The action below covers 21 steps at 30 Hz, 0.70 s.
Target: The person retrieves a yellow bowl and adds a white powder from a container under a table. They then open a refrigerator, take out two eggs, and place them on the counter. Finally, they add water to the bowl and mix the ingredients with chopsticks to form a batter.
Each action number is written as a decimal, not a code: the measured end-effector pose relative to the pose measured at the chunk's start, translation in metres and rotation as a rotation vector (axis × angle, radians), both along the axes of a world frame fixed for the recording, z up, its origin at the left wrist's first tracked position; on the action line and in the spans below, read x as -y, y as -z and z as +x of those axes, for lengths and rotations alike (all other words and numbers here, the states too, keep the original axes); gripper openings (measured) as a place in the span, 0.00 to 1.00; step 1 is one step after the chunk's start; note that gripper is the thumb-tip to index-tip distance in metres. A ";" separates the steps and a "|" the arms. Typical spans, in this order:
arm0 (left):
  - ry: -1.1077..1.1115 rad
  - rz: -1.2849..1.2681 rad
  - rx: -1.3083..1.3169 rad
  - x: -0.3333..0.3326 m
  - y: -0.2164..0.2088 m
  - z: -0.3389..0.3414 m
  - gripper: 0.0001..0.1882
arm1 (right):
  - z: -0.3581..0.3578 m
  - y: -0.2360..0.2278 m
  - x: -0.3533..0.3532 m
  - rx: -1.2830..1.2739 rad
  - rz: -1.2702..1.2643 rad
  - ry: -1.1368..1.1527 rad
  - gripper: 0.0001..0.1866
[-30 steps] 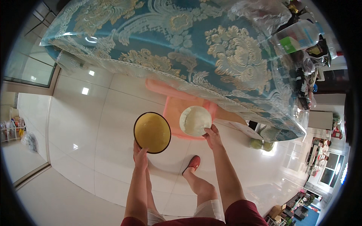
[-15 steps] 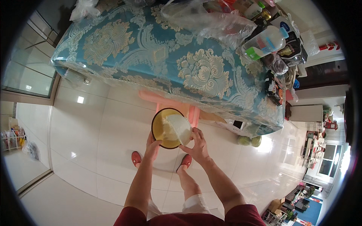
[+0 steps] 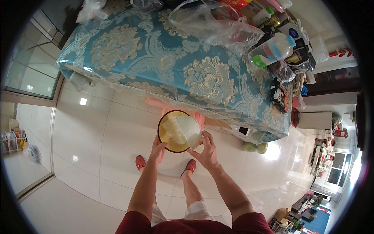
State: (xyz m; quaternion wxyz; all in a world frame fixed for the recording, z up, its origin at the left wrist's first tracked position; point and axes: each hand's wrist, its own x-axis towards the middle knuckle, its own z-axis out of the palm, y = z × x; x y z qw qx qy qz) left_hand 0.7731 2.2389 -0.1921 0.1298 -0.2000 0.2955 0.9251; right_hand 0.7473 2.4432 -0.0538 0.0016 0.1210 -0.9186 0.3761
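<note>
Head: tilted bowl [image 3: 193, 134] over basin [image 3: 164, 133]

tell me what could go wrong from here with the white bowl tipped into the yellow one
The white bowl tilts over the yellow bowl, so some of the pale contents might spill past the rim onto the tiled floor.
The left hand grips the yellow bowl at its near-left side, so it could tip.
The right hand holds the white bowl by its edge, so it may slip.
</note>
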 end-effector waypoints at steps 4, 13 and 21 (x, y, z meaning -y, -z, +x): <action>-0.012 0.004 0.006 0.005 -0.004 0.006 0.33 | -0.001 -0.013 0.000 -0.016 -0.007 0.012 0.28; -0.052 0.042 0.025 0.015 -0.014 0.010 0.36 | 0.004 -0.019 -0.003 0.139 -0.232 0.154 0.25; -0.105 0.085 0.055 0.022 -0.010 0.022 0.34 | 0.007 -0.008 -0.006 0.364 -0.578 0.334 0.22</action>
